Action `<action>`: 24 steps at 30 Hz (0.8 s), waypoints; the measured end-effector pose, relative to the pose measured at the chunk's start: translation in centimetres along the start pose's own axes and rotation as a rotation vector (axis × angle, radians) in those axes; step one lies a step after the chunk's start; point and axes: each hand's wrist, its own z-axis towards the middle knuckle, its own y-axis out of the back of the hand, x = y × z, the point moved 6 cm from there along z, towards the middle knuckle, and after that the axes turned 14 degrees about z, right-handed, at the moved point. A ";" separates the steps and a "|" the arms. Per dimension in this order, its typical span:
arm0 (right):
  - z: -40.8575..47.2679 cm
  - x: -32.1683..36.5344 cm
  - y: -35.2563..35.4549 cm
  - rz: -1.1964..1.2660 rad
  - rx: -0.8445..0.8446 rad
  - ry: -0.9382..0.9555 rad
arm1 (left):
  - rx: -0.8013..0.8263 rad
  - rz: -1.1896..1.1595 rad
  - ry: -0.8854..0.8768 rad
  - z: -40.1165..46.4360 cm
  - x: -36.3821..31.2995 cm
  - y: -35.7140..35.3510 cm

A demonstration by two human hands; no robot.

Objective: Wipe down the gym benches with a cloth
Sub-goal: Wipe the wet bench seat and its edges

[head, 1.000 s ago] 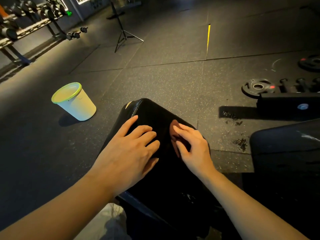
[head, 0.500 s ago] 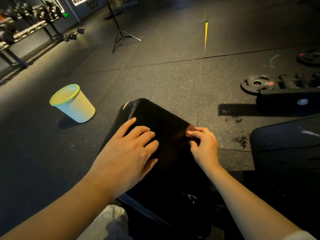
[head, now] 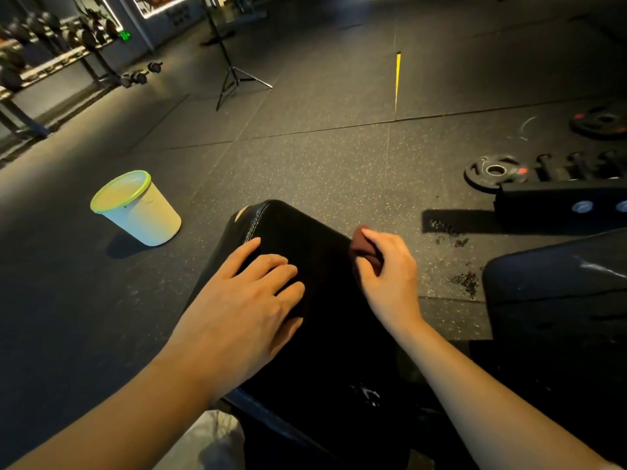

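Left hand (head: 251,307) at centre of frame, flat, fingers straight and spread, pressing on black bench pad (head: 322,334). Right hand (head: 390,273) just right of centre, fingers curled round bunched dark red cloth (head: 364,247) at pad's right edge. Second black pad (head: 556,300) at right edge. White bucket with green rim (head: 139,208) on floor, centre left. Weight plate (head: 493,171) centre right. Tripod (head: 234,72) at top centre. Dumbbell rack (head: 51,45) in upper left.

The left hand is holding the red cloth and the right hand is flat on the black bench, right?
Not quite, the hands are swapped. In the head view, the right hand holds the red cloth at the bench's right edge, and the left hand lies flat on the black bench.
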 end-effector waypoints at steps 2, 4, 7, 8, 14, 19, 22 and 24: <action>-1.7 3.7 -2.0 0.110 0.142 0.191 | -0.013 -0.002 -0.010 0.1 0.0 0.1; -2.9 4.9 -3.8 0.074 0.261 0.284 | -0.020 0.019 -0.018 0.1 0.0 0.3; -1.3 0.3 -3.1 -0.022 0.188 0.162 | -0.048 0.056 -0.058 0.3 -0.5 0.6; -0.8 -2.0 -2.1 -0.052 0.146 0.040 | -0.059 0.075 -0.081 0.4 -1.0 0.8; -1.4 -3.9 2.2 -0.024 0.007 -0.088 | -0.013 0.053 -0.203 1.9 -6.6 0.8; -4.4 -5.0 -0.2 -0.058 0.259 -0.001 | 0.084 0.141 -0.255 2.2 -9.6 -1.4; -3.6 -9.7 2.8 -0.115 0.055 -0.329 | 0.073 0.155 -0.257 2.0 -9.8 -1.8; -4.4 -8.3 3.0 -0.108 0.003 -0.285 | 0.070 0.159 -0.273 1.9 -10.0 -1.6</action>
